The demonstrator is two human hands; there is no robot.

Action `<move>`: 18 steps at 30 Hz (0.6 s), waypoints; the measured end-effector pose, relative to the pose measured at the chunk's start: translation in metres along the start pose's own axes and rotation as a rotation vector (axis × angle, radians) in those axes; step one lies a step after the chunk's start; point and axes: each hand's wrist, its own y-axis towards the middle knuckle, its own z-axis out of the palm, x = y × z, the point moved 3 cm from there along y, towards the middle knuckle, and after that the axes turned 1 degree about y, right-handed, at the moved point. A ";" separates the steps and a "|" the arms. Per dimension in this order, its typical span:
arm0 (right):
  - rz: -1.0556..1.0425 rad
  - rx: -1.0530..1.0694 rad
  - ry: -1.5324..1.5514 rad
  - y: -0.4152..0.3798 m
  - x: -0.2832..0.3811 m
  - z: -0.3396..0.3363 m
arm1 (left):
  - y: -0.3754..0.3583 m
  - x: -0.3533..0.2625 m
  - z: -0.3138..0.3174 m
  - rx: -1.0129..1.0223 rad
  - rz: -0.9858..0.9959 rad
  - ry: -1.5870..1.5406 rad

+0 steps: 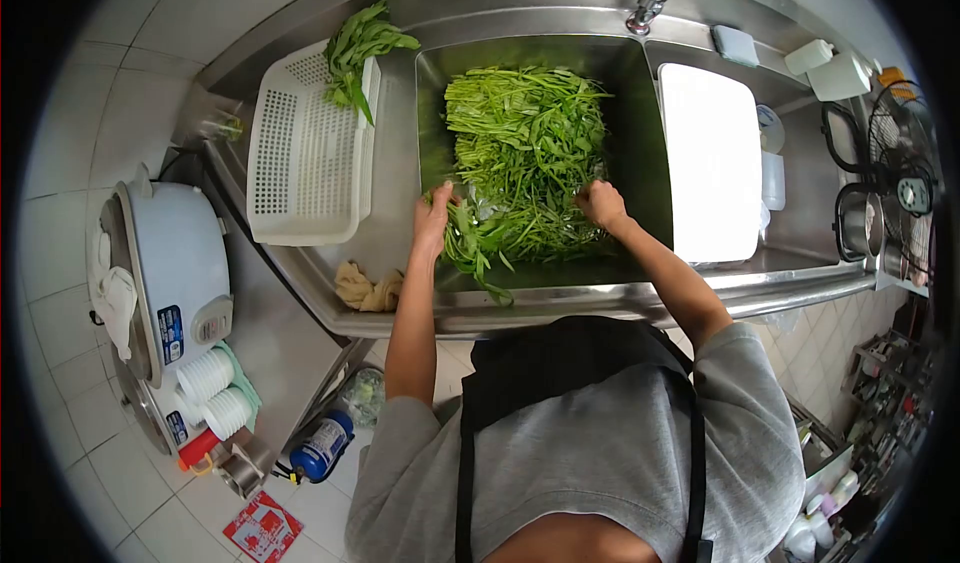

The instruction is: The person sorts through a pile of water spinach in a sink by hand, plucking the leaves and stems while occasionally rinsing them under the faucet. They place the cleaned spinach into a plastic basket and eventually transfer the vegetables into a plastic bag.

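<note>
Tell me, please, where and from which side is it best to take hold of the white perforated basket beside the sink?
Probably grip the white perforated basket by the rim of a long side, from above. It lies flat on the drainboard with its open side up, and leafy greens overhang only its far corner.

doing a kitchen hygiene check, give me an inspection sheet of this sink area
surface: steel sink, left basin in use.
job's things: leafy green stalks piled in the basin; small bunch on the white basket.
clutter: crumpled cloth, white board over the right basin, bottles.
hands: left hand and right hand both grip the greens.
cables: nothing seen.
surroundings: rice cooker, stacked cups, fan, tiled floor.
</note>
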 end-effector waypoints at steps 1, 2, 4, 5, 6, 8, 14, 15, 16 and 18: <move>-0.058 0.050 -0.128 0.006 -0.010 0.015 | -0.002 -0.005 0.002 -0.047 0.016 0.038; -0.117 0.101 -0.257 0.010 -0.019 0.035 | -0.004 -0.006 0.003 -0.034 -0.027 0.001; 0.000 0.536 -0.313 0.010 -0.015 0.043 | -0.002 -0.005 0.003 0.008 0.092 0.188; -0.029 0.414 -0.305 0.014 -0.015 0.044 | -0.001 -0.005 0.005 0.031 0.153 0.283; -0.058 0.292 -0.297 0.014 -0.016 0.048 | -0.003 -0.008 0.010 0.040 0.129 0.239; -0.075 0.128 -0.265 0.019 -0.020 0.053 | -0.005 -0.013 0.014 0.051 0.054 0.341; -0.221 0.358 -0.368 0.062 -0.008 0.116 | -0.017 -0.011 0.018 0.082 -0.031 0.268; -0.238 0.407 -0.334 0.068 0.004 0.124 | -0.019 -0.008 0.016 0.086 -0.028 0.226; -0.253 0.456 -0.301 0.072 0.016 0.133 | -0.021 -0.002 0.012 0.056 -0.052 0.273; -0.273 0.516 -0.324 0.090 0.029 0.168 | -0.025 0.001 0.010 0.016 -0.127 0.276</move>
